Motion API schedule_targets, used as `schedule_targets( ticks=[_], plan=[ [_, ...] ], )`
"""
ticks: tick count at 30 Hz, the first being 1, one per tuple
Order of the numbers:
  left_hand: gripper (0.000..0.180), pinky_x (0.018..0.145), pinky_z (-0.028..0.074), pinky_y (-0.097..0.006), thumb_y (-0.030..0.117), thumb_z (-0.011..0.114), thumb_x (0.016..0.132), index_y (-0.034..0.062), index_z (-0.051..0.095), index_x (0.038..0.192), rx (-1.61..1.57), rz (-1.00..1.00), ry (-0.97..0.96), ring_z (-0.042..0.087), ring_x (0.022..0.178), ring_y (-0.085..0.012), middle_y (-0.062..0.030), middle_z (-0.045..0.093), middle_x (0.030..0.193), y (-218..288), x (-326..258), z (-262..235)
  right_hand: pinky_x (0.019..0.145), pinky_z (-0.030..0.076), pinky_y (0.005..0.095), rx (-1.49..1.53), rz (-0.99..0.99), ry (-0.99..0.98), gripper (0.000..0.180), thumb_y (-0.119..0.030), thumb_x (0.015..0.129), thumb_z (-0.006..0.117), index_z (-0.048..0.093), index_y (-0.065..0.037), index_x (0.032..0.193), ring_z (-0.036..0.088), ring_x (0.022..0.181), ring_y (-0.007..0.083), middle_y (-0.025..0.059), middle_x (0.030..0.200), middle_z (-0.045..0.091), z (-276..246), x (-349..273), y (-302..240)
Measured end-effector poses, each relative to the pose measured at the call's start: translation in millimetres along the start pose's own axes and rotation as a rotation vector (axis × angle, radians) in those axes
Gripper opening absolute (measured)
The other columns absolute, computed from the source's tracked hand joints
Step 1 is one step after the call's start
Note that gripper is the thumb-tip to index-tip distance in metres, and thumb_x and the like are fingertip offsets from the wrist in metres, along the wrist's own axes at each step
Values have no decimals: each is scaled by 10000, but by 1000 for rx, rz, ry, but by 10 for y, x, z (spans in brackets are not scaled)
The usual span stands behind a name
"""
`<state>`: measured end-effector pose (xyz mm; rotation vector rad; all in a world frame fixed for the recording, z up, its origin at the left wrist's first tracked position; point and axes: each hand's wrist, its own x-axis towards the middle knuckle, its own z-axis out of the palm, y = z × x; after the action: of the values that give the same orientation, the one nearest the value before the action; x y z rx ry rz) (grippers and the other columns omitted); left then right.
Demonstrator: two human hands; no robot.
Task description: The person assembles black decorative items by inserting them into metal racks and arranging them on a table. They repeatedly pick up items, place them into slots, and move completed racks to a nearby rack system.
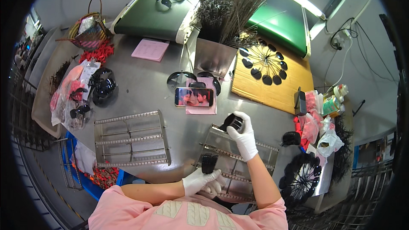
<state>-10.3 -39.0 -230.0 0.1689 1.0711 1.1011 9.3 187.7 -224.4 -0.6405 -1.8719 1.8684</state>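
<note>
A worker's white-gloved right hand [243,138] grips a dark, glossy lens piece [232,122] at the far edge of a slotted metal rack [264,153], while the gloved left hand [200,180] pinches a small row of black pieces [209,162] standing in the rack's near bars, apparently to keep them upright and in line. A second, empty metal rack [130,138] lies just to the left on the steel counter [149,89], beyond it a phone [194,97] propped on pink paper. A bundle of thin wire rods [230,10] stands upright in a metal box, and wire spokes tipped with dark lenses [264,61] fan out over brown cardboard, seemingly so that no lens touches another.
</note>
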Motion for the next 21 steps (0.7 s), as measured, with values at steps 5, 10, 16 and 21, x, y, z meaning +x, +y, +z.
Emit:
schedule_targets(
  ticks=[5, 10, 16, 21],
  plan=[
    [203, 827, 556, -320, 145, 624, 978, 25, 684, 1130, 137, 656, -10, 681, 905, -182, -69, 714, 1012, 31, 148, -155, 896, 535, 329, -413, -188, -90, 534, -59, 795, 802, 576, -103, 1278, 650, 961, 198, 121, 1137, 656, 214, 132, 87],
    [378, 826, 549, -390, 166, 779, 730, 105, 690, 1091, 1058, 1002, 222, 670, 919, -324, -102, 710, 1005, 112, 207, -274, 845, 555, 441, -774, -498, -320, 485, -12, 666, 807, 647, -102, 1115, 639, 969, 416, 215, 1238, 600, 183, 57, -129],
    [417, 844, 543, -409, 213, 794, 710, 117, 688, 1102, 1082, 962, 270, 674, 937, -314, -82, 712, 998, 55, 234, -273, 881, 536, 457, -895, -527, -346, 404, -124, 716, 807, 655, -147, 1089, 635, 995, 394, 203, 1213, 603, 226, 83, -286],
    [437, 841, 542, -414, 233, 795, 707, 123, 679, 1114, 1160, 969, 267, 674, 936, -310, -89, 704, 1000, 8, 293, -301, 906, 527, 452, -933, -478, -348, 392, -159, 729, 804, 661, -162, 1094, 633, 1049, 381, 181, 1221, 621, 345, 185, -353]
  ],
)
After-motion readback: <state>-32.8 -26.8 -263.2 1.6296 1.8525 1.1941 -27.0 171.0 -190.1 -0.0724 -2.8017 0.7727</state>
